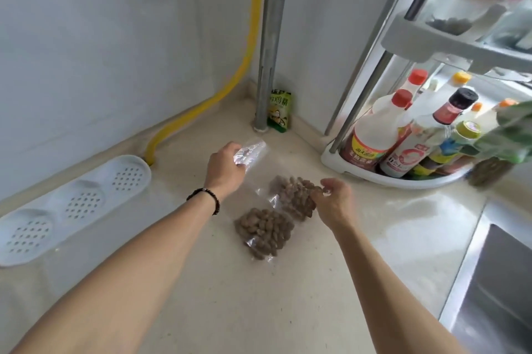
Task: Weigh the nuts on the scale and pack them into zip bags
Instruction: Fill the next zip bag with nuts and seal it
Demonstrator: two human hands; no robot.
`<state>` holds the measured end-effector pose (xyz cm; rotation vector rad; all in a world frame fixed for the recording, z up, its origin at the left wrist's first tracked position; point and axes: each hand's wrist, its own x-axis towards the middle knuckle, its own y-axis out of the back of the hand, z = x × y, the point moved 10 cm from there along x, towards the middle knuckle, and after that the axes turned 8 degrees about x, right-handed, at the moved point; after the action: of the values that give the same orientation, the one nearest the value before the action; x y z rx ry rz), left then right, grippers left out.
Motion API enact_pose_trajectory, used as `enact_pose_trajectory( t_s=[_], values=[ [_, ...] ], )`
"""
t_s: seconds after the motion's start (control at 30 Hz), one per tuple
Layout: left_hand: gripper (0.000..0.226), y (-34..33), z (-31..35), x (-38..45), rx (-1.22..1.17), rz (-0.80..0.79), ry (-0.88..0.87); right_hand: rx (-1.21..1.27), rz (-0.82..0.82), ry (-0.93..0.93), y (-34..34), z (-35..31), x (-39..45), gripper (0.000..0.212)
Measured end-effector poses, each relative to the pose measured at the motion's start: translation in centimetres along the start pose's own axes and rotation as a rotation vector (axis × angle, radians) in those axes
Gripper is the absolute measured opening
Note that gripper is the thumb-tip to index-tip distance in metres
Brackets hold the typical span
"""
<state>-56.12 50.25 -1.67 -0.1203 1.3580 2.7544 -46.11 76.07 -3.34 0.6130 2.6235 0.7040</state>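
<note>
Nuts, two packed zip bags (264,231) on the bench (201,296), the near one just left of the sink (495,281), the far bag (293,198) behind it. Careful: your right hand (335,202) pinches that far bag's edge, and an unsealed zip would spill. Your left hand (226,171) curls round an empty bag (250,152), farther from the sink.

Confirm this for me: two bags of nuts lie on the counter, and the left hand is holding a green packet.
Not quite. The head view shows the left hand holding a clear plastic bag, not a green packet. The green packet stands untouched in the corner by the pipe. Two bags of nuts do lie on the counter.
</note>
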Motion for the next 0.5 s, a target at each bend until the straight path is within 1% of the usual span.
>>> enact_pose_trajectory(
  t_s=[0.17, 0.23, 0.33, 0.4, 0.5],
  values=[
    [0.045, -1.2, 0.8, 0.3, 0.112, -0.033, -0.078, -0.193, 0.014, 0.053, -0.1, 0.1, 0.0, 0.042],
    [0.051, -1.1, 0.8, 0.1, 0.168, -0.05, -0.09, -0.245, 0.018, 0.08, -0.1, -0.1, -0.2, 0.042],
    [0.057, 0.1, 0.1, -1.2, 0.188, -0.051, -0.112, -0.331, 0.014, 0.115, -0.3, -1.3, -1.1, 0.042],
    [0.055, 1.5, -0.7, -3.1, 0.246, -0.03, -0.159, -0.397, 0.013, 0.191, -1.1, -3.2, -2.2, 0.041],
    [0.053, 3.8, -2.8, -7.1, 0.367, 0.011, -0.231, -0.426, -0.033, 0.394, -4.3, -7.5, -4.9, 0.035]
  ],
)
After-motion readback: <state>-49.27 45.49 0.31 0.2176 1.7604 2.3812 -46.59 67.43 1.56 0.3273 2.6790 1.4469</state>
